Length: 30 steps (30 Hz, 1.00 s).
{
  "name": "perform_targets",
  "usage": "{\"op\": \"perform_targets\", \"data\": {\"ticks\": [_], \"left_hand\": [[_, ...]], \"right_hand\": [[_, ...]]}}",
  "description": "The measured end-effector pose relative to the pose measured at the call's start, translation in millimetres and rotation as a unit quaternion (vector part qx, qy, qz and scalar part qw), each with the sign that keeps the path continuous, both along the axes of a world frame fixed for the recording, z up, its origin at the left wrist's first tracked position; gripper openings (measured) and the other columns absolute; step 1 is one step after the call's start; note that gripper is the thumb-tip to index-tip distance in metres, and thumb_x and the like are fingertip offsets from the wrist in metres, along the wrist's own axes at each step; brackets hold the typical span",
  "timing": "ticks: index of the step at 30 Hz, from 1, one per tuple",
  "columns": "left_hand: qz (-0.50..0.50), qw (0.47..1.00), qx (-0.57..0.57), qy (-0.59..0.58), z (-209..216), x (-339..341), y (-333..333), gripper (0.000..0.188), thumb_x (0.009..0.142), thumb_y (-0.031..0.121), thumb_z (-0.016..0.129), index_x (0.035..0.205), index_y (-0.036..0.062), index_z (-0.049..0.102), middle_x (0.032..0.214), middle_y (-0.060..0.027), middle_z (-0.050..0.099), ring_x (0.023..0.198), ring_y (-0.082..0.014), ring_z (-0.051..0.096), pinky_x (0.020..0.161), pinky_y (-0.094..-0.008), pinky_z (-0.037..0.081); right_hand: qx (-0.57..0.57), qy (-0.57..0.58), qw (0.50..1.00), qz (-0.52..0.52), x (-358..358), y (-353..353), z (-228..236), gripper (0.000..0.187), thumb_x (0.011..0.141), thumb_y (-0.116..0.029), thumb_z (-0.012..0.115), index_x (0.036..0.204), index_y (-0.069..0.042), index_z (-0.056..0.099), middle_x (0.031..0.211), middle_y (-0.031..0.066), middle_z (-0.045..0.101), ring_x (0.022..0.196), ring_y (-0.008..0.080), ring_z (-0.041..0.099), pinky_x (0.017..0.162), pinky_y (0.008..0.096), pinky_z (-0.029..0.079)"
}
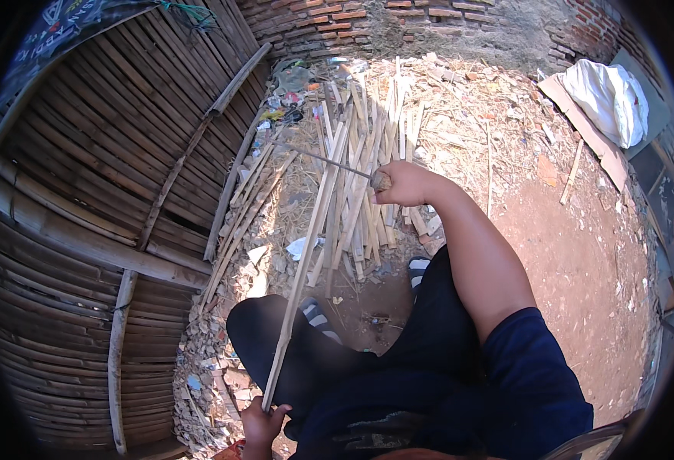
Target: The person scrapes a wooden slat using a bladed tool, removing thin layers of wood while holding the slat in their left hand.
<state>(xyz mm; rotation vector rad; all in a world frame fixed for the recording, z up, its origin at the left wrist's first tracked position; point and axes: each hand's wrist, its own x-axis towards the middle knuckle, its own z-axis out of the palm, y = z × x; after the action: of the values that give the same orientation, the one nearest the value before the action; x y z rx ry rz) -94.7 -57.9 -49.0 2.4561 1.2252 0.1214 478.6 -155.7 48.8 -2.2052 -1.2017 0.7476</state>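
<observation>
The left hand (262, 423) grips the near end of a long pale bamboo strip (304, 261) slanting over the knee; the right hand (400, 184) clasps a thin dark-bladed knife (329, 162) beside it; I judge steady, shallow strokes directed away suit best.

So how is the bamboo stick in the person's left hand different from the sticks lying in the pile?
The held bamboo strip is lifted, one end gripped by the left hand, slanting up over the knee; the pile of bamboo strips lies flat on the dirt. The held strip is alone; the pile's strips overlap one another. The held strip looks longer than most in the pile. Both are thin, pale, split bamboo. The right hand holds a knife above the pile.
</observation>
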Motion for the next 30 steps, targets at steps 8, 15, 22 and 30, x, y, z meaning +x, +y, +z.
{"op": "perform_targets", "data": {"ticks": [8,15,22,30], "left_hand": [[0.007,1.000,-0.003,0.003,0.5,-1.0,-0.9,0.055,0.066,0.044,0.094,0.074,0.0047,0.057,0.052,-0.0073,0.058,0.048,-0.0267,0.064,0.049,-0.0373,0.050],[0.009,1.000,0.003,0.017,0.6,-1.6,0.2,0.055,0.067,0.046,0.093,0.074,0.0043,0.057,0.053,-0.0075,0.059,0.049,-0.0274,0.064,0.050,-0.0378,0.051],[-0.001,1.000,-0.002,0.007,-1.5,2.9,2.5,0.057,0.066,0.047,0.093,0.075,0.0040,0.057,0.054,-0.0078,0.059,0.050,-0.0272,0.064,0.051,-0.0373,0.051],[0.009,1.000,0.023,0.003,-10.3,-5.5,0.0,0.056,0.065,0.046,0.094,0.075,0.0049,0.058,0.053,-0.0072,0.059,0.049,-0.0270,0.064,0.049,-0.0375,0.050]], "right_hand": [[-0.039,-0.115,0.954,0.273,-78.4,16.7,-0.6,0.056,0.077,-0.040,0.080,0.117,-0.003,0.069,0.103,0.0214,0.072,0.102,0.0377,0.068,0.089,0.0452,0.053],[-0.032,0.120,0.992,-0.034,21.3,3.0,-16.4,0.052,0.080,-0.038,0.078,0.113,0.000,0.068,0.102,0.0195,0.071,0.102,0.0344,0.068,0.088,0.0443,0.052],[0.043,-0.120,0.982,0.142,-27.3,8.8,-28.8,0.046,0.080,-0.036,0.077,0.112,-0.004,0.069,0.098,0.0197,0.072,0.095,0.0350,0.070,0.083,0.0447,0.053],[-0.027,-0.082,0.972,0.217,-40.0,9.9,-2.3,0.060,0.076,-0.033,0.080,0.128,-0.004,0.066,0.117,0.0217,0.070,0.111,0.0367,0.066,0.095,0.0443,0.052]]}}
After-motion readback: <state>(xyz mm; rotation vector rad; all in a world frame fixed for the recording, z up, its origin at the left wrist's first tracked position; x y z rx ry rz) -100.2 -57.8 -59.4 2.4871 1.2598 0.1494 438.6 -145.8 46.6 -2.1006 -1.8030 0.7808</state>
